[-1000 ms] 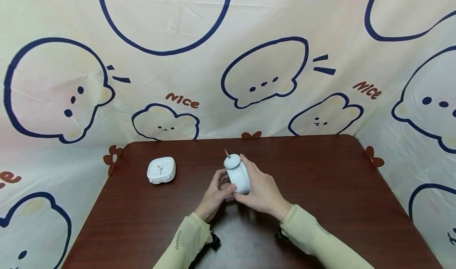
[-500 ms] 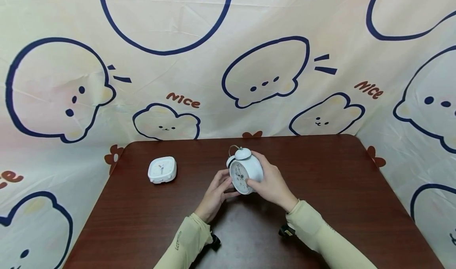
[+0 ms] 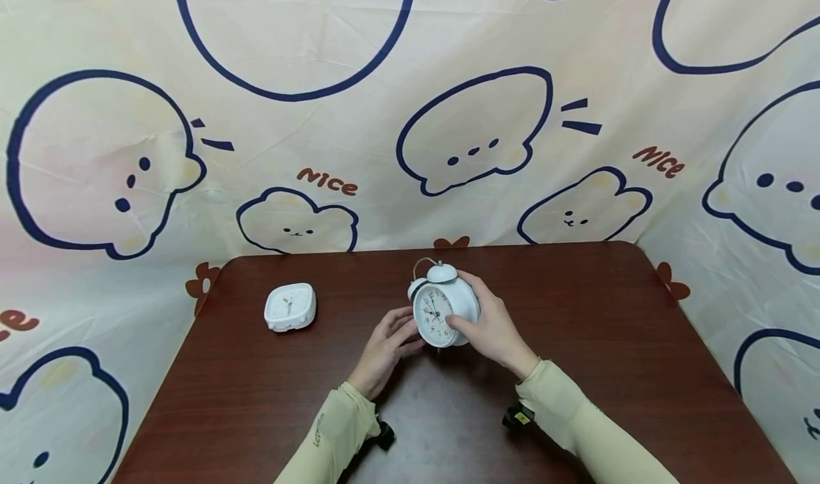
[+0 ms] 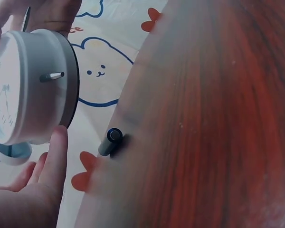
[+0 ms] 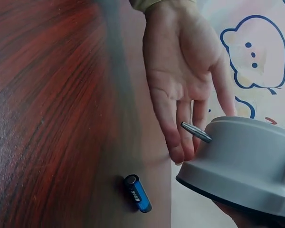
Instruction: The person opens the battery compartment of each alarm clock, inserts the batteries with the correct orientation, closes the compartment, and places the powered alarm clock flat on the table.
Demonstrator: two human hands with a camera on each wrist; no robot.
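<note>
Cartoon-print fabric backdrop (image 3: 480, 28) behind glossy wood-grain table (image 3: 576, 327). Round white twin-bell alarm clock (image 3: 446, 307) held over it: right hand (image 3: 492, 331) grips smooth casing, thumb at dial (image 3: 433, 313); left hand (image 3: 383, 349) at opposite side, fingers slightly apart. Judged best: steady casing, slim metal legs (image 5: 196, 132) kept clear.

I count 1 left hand (image 3: 384, 347), 1 right hand (image 3: 493, 331), 1 alarm clock (image 3: 433, 319), 1 squarish white object (image 3: 290, 307), 1 tabletop (image 3: 608, 334), and 1 battery (image 5: 138, 194) per wrist view.

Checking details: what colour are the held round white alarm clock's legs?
Metallic silver legs, clearest in the right wrist view.
</note>
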